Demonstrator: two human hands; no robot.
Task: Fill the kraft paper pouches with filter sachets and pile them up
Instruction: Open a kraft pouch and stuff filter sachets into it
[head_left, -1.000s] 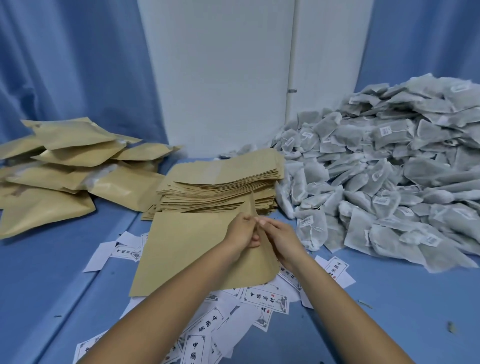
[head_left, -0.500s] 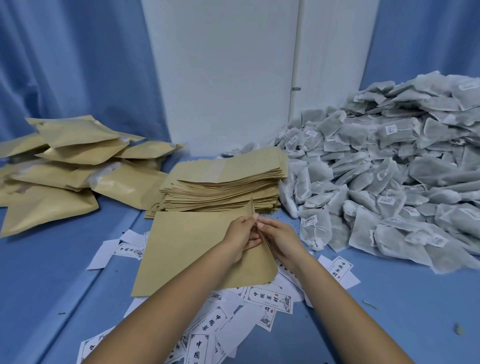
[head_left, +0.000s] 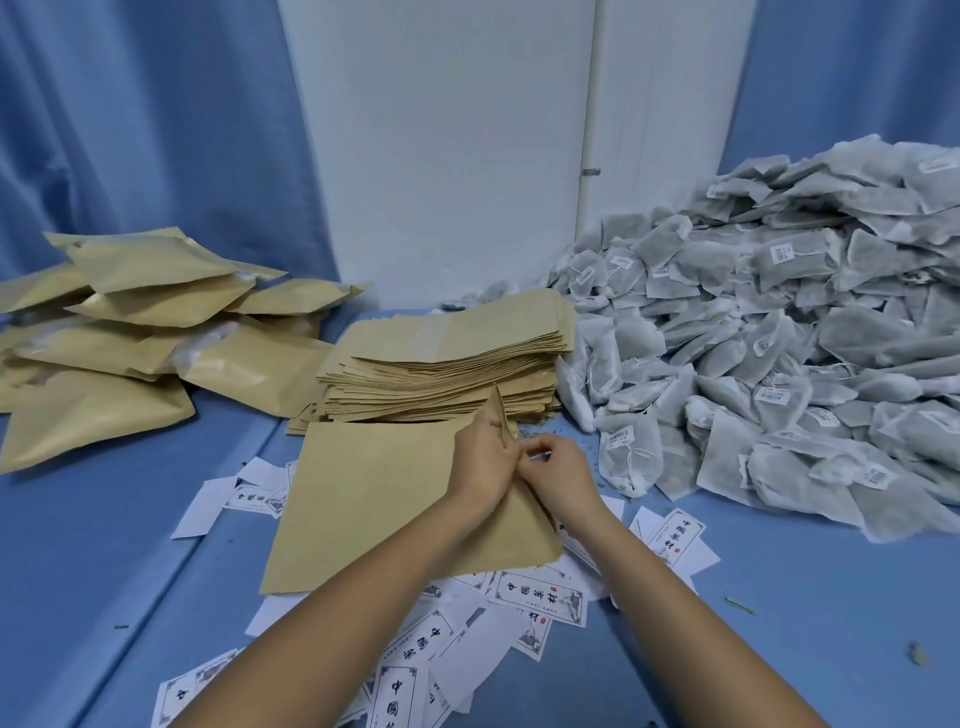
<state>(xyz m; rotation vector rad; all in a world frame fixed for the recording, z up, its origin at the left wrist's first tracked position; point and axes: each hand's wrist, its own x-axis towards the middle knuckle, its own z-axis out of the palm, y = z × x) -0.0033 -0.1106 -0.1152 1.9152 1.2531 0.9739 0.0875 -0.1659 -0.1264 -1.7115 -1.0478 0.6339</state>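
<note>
A flat kraft paper pouch (head_left: 374, 493) lies in front of me on the blue surface. My left hand (head_left: 485, 457) pinches the upper layer of its right-hand mouth and lifts a corner up. My right hand (head_left: 558, 470) pinches the lower layer beside it, so the two hands touch at the pouch's edge. Just behind the pouch stands a stack of empty kraft pouches (head_left: 452, 364). A big heap of grey filter sachets (head_left: 779, 338) with small white tags fills the right side. Filled, puffy kraft pouches (head_left: 135, 332) are piled at the left.
White printed labels (head_left: 540, 595) lie scattered under and before the pouch, between my forearms. Blue curtains (head_left: 130, 130) hang behind both sides of a white wall panel (head_left: 441, 145). A seam runs along the blue surface at the left.
The hands stay at the pouch's right edge. The pinched corner of the top layer stands a little higher and the mouth has parted slightly. The camera has shifted a bit.
</note>
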